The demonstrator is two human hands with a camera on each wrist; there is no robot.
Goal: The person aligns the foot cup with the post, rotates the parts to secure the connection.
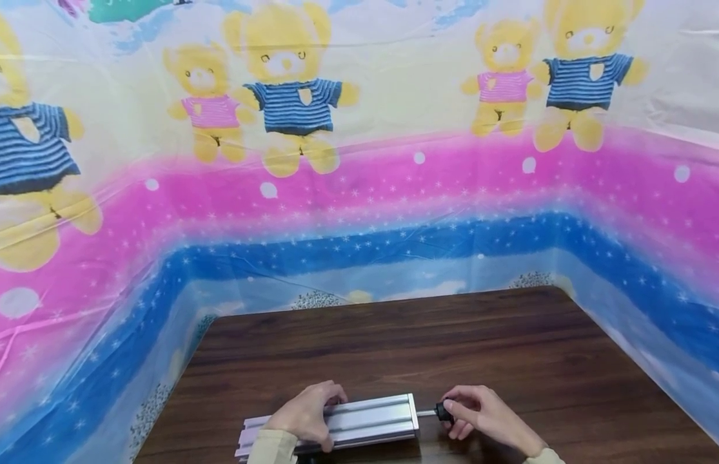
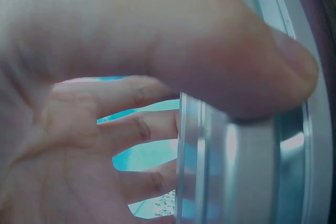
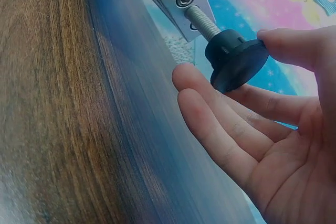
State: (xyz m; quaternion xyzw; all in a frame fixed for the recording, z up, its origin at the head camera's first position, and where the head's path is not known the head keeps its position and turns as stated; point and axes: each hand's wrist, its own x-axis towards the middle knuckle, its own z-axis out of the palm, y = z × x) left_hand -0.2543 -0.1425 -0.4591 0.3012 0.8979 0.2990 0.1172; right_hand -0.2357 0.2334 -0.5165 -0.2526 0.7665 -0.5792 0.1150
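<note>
A silver aluminium profile (image 1: 373,415) with grooves along its length lies at the front of the table. My left hand (image 1: 304,412) grips it from above, thumb on the near side and fingers over the far side. In the left wrist view that thumb covers part of the profile (image 2: 252,166). From the profile's right end plate (image 3: 176,11) a threaded metal stem (image 3: 203,22) sticks out. It carries a round black levelling foot (image 3: 239,64). My right hand (image 1: 489,415) pinches the foot's rim between thumb and fingers. Two fingers stretch out below it, free of the foot.
The dark wood-grain table (image 1: 382,348) extends behind both hands to its far edge. A patterned cloth (image 1: 359,245) with printed bears hangs around the back and sides. A dark object under the profile near my left wrist is mostly hidden.
</note>
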